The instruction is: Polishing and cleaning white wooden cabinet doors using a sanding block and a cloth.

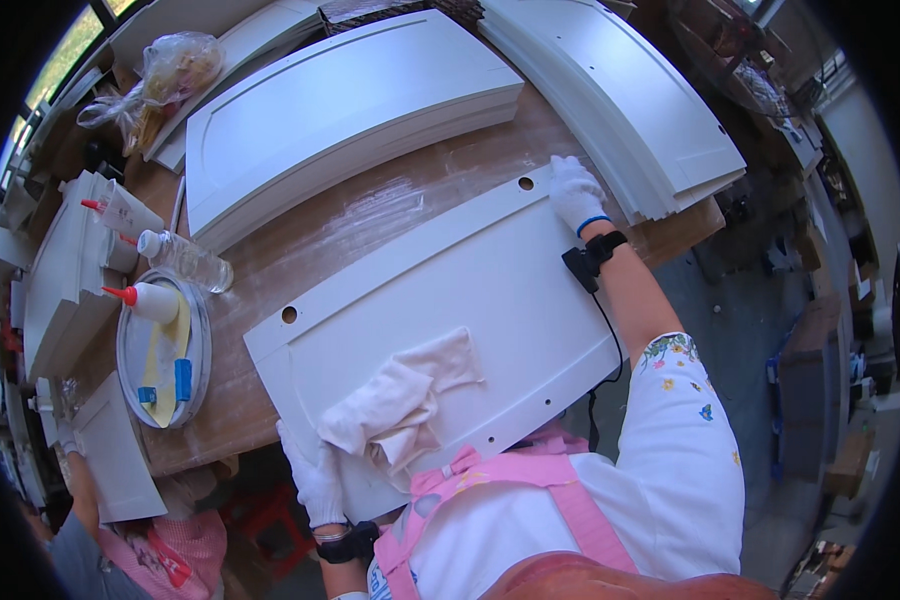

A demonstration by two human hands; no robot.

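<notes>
You are standing at a long wooden workbench [300,245] in a cluttered workshop, its top streaked with pale dust or dried residue, with stacks of white cabinet doors [340,110] piled along its far side and another stack [640,100] fanned out at the right end.

The biggest thing in front of you is the white door panel [500,290], lying flat and slanted across the bench, its near edge overhanging toward your apron. It looks rigid and fairly weighty for its thickness, with a smooth painted face that will likely slide under gloves and mark easily; the two round hinge holes near its far edge give no real purchase. Take it by opposite edges, as you have it now, rather than by the face.

Your right hand [575,190], gloved in white, is stretched far forward with the arm nearly straight, fingers laid flat over the panel's far right corner, pressing rather than clenching. Your left hand [312,475], also gloved, is tucked close to your body, wrapped around the panel's near left corner with the fingers closed over the edge.

A crumpled white cloth [405,400] lies loose on the panel, just beside your left hand; it is soft and will shift if the panel tilts.

At the left, a round metal tray [202,345] holds a glue bottle [150,300] with a red tip
</notes>
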